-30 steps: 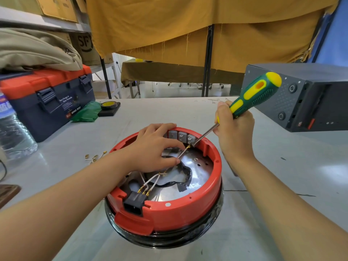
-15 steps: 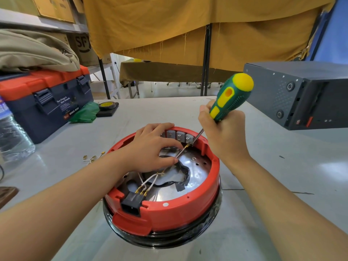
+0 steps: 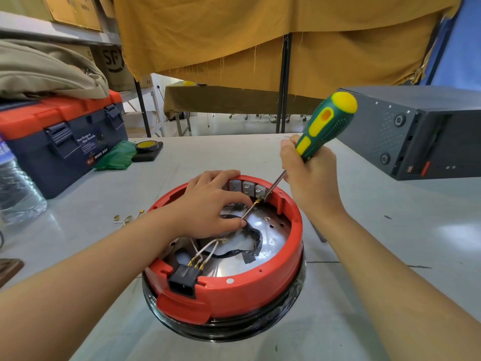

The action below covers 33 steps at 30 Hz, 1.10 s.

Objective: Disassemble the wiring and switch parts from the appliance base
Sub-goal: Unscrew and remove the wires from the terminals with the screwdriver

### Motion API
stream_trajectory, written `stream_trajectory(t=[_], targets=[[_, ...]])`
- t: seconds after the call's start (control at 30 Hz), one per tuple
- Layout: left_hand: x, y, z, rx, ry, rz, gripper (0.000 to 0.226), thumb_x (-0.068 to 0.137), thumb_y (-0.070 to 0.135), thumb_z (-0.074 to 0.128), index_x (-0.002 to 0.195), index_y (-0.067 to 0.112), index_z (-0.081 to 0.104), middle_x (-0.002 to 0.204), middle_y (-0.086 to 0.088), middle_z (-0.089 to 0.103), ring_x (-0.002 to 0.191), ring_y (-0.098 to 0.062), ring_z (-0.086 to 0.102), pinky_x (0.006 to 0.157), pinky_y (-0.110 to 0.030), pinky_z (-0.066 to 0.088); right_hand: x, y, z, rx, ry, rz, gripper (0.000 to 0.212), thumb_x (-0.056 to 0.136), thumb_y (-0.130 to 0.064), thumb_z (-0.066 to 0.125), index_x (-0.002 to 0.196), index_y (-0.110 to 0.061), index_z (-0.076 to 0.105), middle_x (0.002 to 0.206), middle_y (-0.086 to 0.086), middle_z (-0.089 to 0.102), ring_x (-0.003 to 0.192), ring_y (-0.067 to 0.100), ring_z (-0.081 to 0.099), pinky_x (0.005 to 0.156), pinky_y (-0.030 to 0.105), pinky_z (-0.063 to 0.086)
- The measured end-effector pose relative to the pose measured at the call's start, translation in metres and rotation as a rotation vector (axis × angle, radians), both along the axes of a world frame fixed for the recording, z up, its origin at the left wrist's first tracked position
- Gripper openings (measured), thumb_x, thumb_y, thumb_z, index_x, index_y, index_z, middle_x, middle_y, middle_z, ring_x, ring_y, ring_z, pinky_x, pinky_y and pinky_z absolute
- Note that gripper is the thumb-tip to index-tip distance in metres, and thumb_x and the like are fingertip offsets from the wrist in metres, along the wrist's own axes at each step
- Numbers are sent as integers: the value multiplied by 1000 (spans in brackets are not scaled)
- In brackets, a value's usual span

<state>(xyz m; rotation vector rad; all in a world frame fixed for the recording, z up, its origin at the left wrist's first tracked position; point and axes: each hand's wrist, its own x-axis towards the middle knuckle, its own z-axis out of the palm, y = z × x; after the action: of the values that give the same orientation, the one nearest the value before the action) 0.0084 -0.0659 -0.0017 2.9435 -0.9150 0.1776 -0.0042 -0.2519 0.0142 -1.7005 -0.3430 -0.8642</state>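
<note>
A round red appliance base (image 3: 250, 290) lies upside down on the table, open side up, with a shiny metal plate inside. Three grey switch blocks (image 3: 247, 187) sit along its far inner wall. My left hand (image 3: 210, 204) reaches into the base and pinches a white wire (image 3: 248, 211) that ends in a brass terminal at the right block. My right hand (image 3: 309, 175) grips a green and yellow screwdriver (image 3: 325, 123), whose tip touches that terminal. A black power socket (image 3: 183, 281) with white wires sits at the near rim.
A blue and orange toolbox (image 3: 62, 142) and a water bottle (image 3: 15, 188) stand at the left. A dark grey metal case (image 3: 416, 134) is at the right. Loose brass terminals (image 3: 127, 218) lie left of the base. A tape roll (image 3: 145, 147) sits at the back.
The screwdriver handle swung from leaning far right to more upright, with my right hand shifting left. Its tip stays at the right switch block. My left hand keeps its hold on the wire.
</note>
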Motion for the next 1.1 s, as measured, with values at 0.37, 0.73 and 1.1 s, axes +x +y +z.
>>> stream_trajectory(t=[0.37, 0.73, 1.1], targets=[[-1, -1, 1, -22, 12, -5, 37, 84, 56, 52, 121, 54, 46, 155, 12, 10, 140, -22, 10, 112, -46, 14, 8, 0, -8, 179, 138, 44, 36, 79, -32, 50, 54, -7, 44, 48, 2, 39, 45, 13, 37, 49, 33, 34], [-1, 0, 0, -33, 1, 0, 40, 85, 54, 53, 124, 53, 46, 155, 10, 10, 140, -21, 10, 113, -43, 14, 4, -6, -6, 185, 21, -39, 43, 83, -29, 50, 58, 5, 41, 52, 11, 37, 50, 18, 36, 48, 37, 34], [-1, -1, 0, 1, 10, 3, 42, 85, 56, 51, 127, 55, 44, 155, 11, 6, 140, -20, 8, 113, -44, 12, -2, -2, -5, 34, -72, -49, 46, 85, -33, 49, 52, -1, 46, 47, 16, 45, 46, 21, 43, 49, 34, 38]])
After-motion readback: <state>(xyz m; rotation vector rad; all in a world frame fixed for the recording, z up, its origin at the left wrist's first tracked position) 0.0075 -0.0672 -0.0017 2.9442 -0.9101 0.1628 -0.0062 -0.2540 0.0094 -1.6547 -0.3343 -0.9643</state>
